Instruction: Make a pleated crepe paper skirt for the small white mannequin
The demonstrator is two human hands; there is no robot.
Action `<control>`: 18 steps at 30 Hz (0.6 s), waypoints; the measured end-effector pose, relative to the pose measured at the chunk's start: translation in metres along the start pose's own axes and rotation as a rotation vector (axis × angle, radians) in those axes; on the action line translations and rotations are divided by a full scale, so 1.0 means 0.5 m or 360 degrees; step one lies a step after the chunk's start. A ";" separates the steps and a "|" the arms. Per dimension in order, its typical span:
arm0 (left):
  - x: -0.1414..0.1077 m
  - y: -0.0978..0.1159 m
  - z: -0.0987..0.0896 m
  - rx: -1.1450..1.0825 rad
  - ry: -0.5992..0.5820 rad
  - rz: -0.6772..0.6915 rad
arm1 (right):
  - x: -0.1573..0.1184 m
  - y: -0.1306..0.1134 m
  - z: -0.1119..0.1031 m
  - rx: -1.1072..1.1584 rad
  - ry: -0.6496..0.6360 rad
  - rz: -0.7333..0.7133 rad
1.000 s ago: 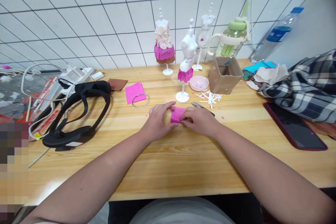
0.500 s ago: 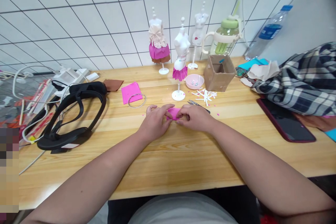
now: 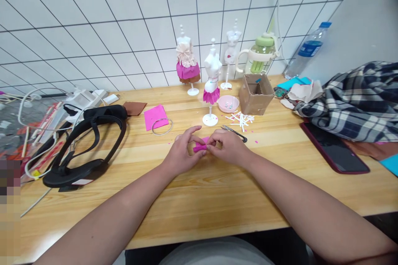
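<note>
A small magenta piece of crepe-like paper (image 3: 201, 146) lies between my hands, low over the table, with a folded strip along its near edge. My left hand (image 3: 183, 151) holds its left part with thumb and a finger, the index finger lifted above. My right hand (image 3: 228, 147) pinches the right part; its other fingers are curled. Just beyond stands a white mini dress form (image 3: 213, 68) with a ruffled magenta skirt (image 3: 211, 96). A pair of small scissors or snips (image 3: 236, 133) lies beside my right hand, partly hidden by it.
Behind are two more dress forms (image 3: 188, 56) (image 3: 232, 47), a pink bowl (image 3: 228, 109), white paper strips (image 3: 242, 121), a cardboard box (image 3: 256, 99) and a jug (image 3: 263, 56). Magenta paper (image 3: 154, 115), a wire ring (image 3: 162, 132) and a black headset (image 3: 90, 145) lie left; a phone (image 3: 334, 149) right.
The view has tilted, so everything sits lower in the frame. The magenta paper's near edge now shows a folded strip, and my left thumb and index finger are farther apart.
</note>
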State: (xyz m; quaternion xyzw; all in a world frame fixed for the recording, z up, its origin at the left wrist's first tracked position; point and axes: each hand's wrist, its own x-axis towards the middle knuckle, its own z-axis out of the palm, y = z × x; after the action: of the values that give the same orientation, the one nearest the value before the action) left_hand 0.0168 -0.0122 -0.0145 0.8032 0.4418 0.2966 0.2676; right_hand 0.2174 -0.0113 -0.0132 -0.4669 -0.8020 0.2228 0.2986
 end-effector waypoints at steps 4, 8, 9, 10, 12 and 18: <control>-0.003 0.006 0.000 -0.0001 0.0044 -0.0084 | -0.003 -0.006 0.008 0.0069 0.0003 -0.0001; -0.010 0.015 -0.004 -0.0240 -0.0034 -0.0210 | -0.007 -0.011 -0.003 0.0095 0.0215 -0.0048; -0.012 0.016 -0.005 -0.0358 -0.0077 -0.0243 | -0.008 -0.013 -0.008 0.0074 0.0310 -0.0074; -0.014 0.018 -0.006 -0.0488 -0.0121 -0.0274 | -0.010 -0.014 -0.013 0.0039 0.0398 -0.0113; -0.016 0.020 -0.009 -0.0715 -0.0200 -0.0325 | -0.012 -0.016 -0.021 -0.0053 0.0517 -0.0208; -0.014 0.024 -0.011 -0.0972 -0.0334 -0.0389 | -0.017 -0.019 -0.023 -0.0235 0.0549 -0.0356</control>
State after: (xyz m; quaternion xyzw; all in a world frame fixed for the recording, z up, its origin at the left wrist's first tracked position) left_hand 0.0163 -0.0227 -0.0042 0.6533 0.3956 0.2968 0.5732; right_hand 0.2227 -0.0225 -0.0011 -0.4268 -0.7999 0.0458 0.4194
